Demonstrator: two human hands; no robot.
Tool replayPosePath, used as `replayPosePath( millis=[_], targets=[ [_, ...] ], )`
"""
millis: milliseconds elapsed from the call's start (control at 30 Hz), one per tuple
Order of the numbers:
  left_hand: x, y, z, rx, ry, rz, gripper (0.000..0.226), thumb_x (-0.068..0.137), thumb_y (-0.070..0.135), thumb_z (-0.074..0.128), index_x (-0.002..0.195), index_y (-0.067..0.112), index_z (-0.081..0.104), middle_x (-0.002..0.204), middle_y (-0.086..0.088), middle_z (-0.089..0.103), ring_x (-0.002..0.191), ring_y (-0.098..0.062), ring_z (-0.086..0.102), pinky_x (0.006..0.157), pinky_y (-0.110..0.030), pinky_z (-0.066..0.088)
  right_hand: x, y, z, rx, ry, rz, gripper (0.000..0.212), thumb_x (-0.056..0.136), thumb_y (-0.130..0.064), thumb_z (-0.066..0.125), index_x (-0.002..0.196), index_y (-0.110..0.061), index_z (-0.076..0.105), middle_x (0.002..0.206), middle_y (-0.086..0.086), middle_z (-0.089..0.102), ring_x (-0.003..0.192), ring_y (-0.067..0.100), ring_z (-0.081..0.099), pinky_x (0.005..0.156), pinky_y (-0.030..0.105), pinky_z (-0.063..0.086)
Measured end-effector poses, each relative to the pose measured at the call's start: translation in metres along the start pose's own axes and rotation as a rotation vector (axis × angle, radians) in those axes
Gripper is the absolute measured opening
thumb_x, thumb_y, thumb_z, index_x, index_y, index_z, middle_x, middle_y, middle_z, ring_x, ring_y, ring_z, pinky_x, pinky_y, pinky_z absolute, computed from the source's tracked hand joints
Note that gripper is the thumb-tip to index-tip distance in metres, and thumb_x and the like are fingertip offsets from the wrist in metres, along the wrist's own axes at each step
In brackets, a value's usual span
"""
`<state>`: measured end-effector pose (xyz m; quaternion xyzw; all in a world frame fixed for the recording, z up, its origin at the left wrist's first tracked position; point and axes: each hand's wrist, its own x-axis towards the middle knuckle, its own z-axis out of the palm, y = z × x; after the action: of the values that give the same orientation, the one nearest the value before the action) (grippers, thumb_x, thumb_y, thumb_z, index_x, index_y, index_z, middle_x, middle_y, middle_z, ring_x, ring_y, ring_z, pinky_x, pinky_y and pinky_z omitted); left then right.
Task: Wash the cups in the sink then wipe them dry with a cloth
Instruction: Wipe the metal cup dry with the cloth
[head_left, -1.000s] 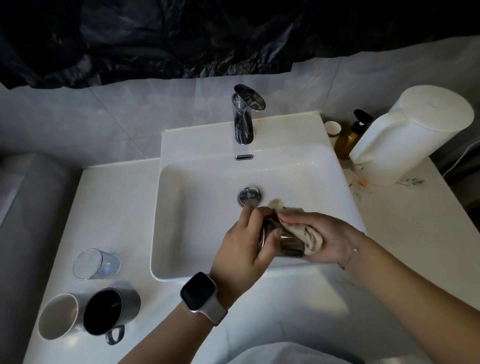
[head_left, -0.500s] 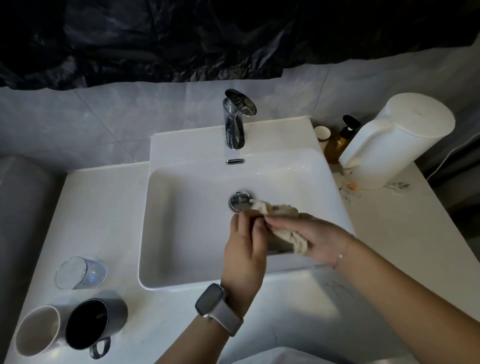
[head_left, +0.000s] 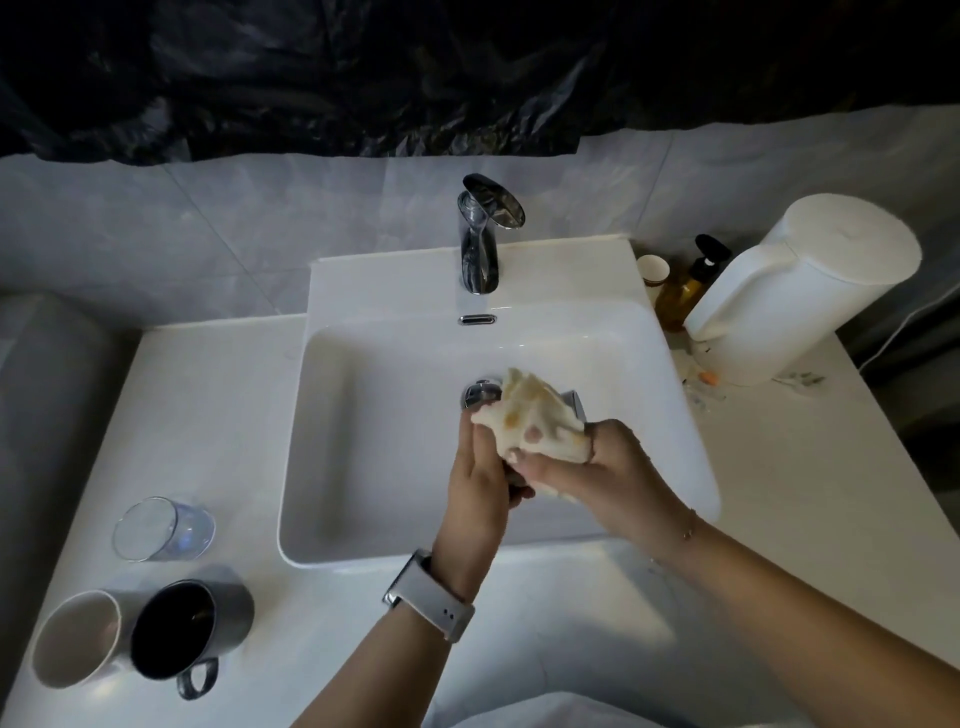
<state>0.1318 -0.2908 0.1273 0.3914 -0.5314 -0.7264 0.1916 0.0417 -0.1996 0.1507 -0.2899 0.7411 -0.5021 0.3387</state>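
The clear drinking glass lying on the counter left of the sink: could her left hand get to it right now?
Probably not straight away. The path along the white counter to the clear drinking glass looks open, but the left hand is busy against the beige cloth over the sink.

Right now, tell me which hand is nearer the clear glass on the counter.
Left. The left hand is over the sink, on the side of the clear glass; the right hand, gripping the cloth, is beyond it, farther right.
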Motion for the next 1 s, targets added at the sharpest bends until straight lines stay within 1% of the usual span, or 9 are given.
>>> replayPosePath(
  millis=[100,233,300,433,500,600,800,900,1000],
  targets=[
    [-0.008,-0.013,-0.011,0.413,-0.011,0.5,0.027,0.101,0.044,0.029,0.113,0.033,0.05,0.106,0.004,0.06,0.092,-0.008,0.061,0.074,-0.015,0.046,0.01,-0.006,-0.005,0.399,-0.112,0.258,0.028,0.081,-0.032,0.075,0.099,-0.01,0.075,0.103,0.013,0.073,0.102,0.025,0.068,0.097,0.041,0.049],
    [-0.001,-0.01,-0.033,0.734,-0.143,0.759,0.033,0.099,0.048,0.034,0.125,0.031,0.045,0.12,0.008,0.049,0.095,-0.005,0.055,0.079,-0.014,0.044,0.019,-0.01,-0.015,0.818,-0.302,0.396,0.018,0.088,-0.018,0.061,0.098,-0.01,0.074,0.101,0.008,0.072,0.099,0.017,0.068,0.089,0.028,0.053],
    [0.002,-0.003,-0.04,0.616,-0.202,0.678,0.031,0.1,0.049,0.036,0.121,0.029,0.047,0.111,0.011,0.056,0.086,-0.008,0.058,0.075,-0.02,0.046,0.009,-0.006,-0.009,0.591,-0.215,0.245,0.026,0.084,-0.021,0.069,0.104,-0.004,0.072,0.105,0.012,0.072,0.1,0.019,0.066,0.09,0.03,0.049],
    [0.009,0.015,-0.03,0.033,-0.177,-0.091,0.06,0.089,0.064,0.051,0.097,0.004,0.054,0.06,-0.002,0.059,0.047,-0.014,0.055,0.047,-0.026,0.045,-0.011,0.004,0.013,-0.031,-0.009,-0.259,0.031,0.07,-0.043,0.076,0.078,-0.013,0.074,0.074,-0.009,0.073,0.07,0.013,0.067,0.068,0.028,0.051],
    [0.005,0.013,-0.029,0.166,-0.124,-0.055,0.039,0.077,0.043,0.052,0.075,0.005,0.048,0.056,-0.003,0.049,0.043,-0.008,0.047,0.047,-0.025,0.039,-0.014,0.009,0.019,-0.168,0.025,-0.409,0.019,0.073,-0.041,0.076,0.078,-0.023,0.073,0.069,-0.018,0.068,0.069,0.011,0.066,0.066,0.026,0.051],
    [-0.006,0.01,-0.032,0.328,-0.063,0.249,0.011,0.091,0.025,0.046,0.082,0.022,0.05,0.067,0.006,0.057,0.057,0.0,0.056,0.061,-0.027,0.044,-0.014,-0.005,0.018,0.198,-0.034,-0.098,0.016,0.074,-0.026,0.081,0.082,-0.013,0.077,0.083,0.004,0.075,0.079,0.01,0.068,0.076,0.025,0.051],
    [0.003,0.006,-0.051,0.81,-0.225,0.813,0.039,0.099,0.044,0.035,0.123,0.017,0.049,0.112,0.01,0.049,0.093,0.004,0.052,0.079,-0.005,0.035,0.016,-0.025,-0.004,0.863,-0.414,0.426,0.017,0.089,-0.018,0.059,0.091,-0.013,0.075,0.099,0.009,0.072,0.095,0.017,0.069,0.087,0.032,0.056],
    [0.002,0.014,-0.045,0.46,-0.266,0.462,0.043,0.099,0.056,0.028,0.12,0.025,0.051,0.104,0.0,0.061,0.083,-0.009,0.061,0.067,-0.021,0.049,0.011,-0.013,0.005,0.629,-0.252,0.211,0.031,0.083,-0.019,0.072,0.106,0.001,0.07,0.114,0.026,0.066,0.107,0.033,0.065,0.102,0.047,0.047],
    [0.01,0.02,-0.031,0.046,-0.219,-0.132,0.059,0.101,0.061,0.019,0.097,0.018,0.059,0.057,-0.002,0.055,0.043,-0.013,0.046,0.042,-0.024,0.036,0.0,0.001,0.017,0.124,-0.043,-0.07,0.022,0.075,-0.023,0.08,0.081,-0.003,0.074,0.08,0.015,0.073,0.074,0.019,0.066,0.071,0.035,0.052]
  ],
)
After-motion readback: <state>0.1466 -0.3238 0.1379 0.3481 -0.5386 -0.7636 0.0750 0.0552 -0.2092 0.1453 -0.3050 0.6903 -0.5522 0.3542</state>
